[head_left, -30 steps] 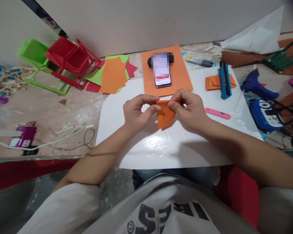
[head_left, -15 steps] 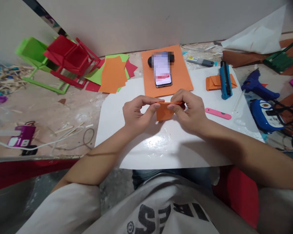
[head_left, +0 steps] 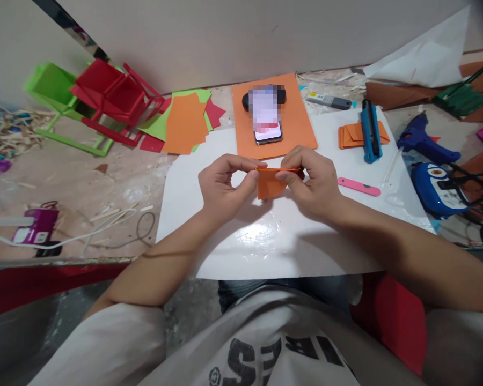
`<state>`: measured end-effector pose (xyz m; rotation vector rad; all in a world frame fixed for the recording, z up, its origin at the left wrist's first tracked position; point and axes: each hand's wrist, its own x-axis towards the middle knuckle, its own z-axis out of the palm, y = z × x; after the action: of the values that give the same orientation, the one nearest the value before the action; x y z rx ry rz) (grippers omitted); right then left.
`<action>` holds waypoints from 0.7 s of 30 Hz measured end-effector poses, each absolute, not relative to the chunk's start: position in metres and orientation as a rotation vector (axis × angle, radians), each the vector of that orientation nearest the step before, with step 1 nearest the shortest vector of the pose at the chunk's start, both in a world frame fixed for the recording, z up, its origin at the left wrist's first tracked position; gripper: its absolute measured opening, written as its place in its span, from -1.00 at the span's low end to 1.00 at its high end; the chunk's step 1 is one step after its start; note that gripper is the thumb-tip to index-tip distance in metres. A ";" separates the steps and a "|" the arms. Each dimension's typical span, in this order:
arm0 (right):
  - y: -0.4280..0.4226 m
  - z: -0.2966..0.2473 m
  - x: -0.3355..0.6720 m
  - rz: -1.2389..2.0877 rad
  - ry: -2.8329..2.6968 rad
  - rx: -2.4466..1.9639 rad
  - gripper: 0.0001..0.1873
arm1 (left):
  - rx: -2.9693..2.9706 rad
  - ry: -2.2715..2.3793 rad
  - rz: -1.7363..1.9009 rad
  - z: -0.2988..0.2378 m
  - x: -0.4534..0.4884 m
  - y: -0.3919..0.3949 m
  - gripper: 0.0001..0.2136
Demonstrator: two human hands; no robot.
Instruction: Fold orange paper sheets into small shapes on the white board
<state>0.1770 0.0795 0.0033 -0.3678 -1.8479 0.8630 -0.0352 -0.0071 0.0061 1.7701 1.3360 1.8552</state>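
Between my two hands, above the white board (head_left: 225, 252), is a small folded piece of orange paper (head_left: 270, 185). My left hand (head_left: 227, 182) pinches its upper left corner between thumb and fingers. At the upper right, my right hand (head_left: 312, 179) is closed on the same fold, the thumb lying across the front. The folded edge runs level along the top, and a flap hangs below it. Just beyond the hands, a phone (head_left: 269, 134) lies on a large orange sheet (head_left: 301, 131).
To the right are a blue cutter (head_left: 371, 134) on folded orange pieces (head_left: 348, 136), a pink stick-like tool (head_left: 359, 186), a blue glue gun (head_left: 429, 142) and a grey cutter (head_left: 328, 101). At left stand red (head_left: 116, 96) and green (head_left: 56, 86) miniature chairs, beside stacked coloured paper (head_left: 187, 123).
My left hand has shifted very slightly left along the orange paper's top edge. My right hand keeps its grip almost unchanged.
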 end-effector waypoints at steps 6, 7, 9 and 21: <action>0.075 0.003 0.176 0.885 -1.881 -0.410 -0.57 | 1.738 1.343 1.833 0.004 -0.034 -0.007 -0.53; 0.074 0.002 0.175 0.896 -1.886 -0.425 -0.55 | 1.733 1.351 1.824 0.002 -0.034 -0.006 -0.51; 0.073 0.002 0.175 0.913 -1.890 -0.439 -0.53 | 1.723 1.374 1.798 0.000 -0.035 -0.005 -0.46; 0.074 0.004 0.176 0.981 -1.811 -0.439 -0.47 | 1.764 1.289 1.840 0.001 -0.035 -0.003 -0.56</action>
<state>0.1765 0.0742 0.0038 -0.4387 -1.8110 0.9813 -0.0346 -0.0031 0.0013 1.7640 1.2893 1.8404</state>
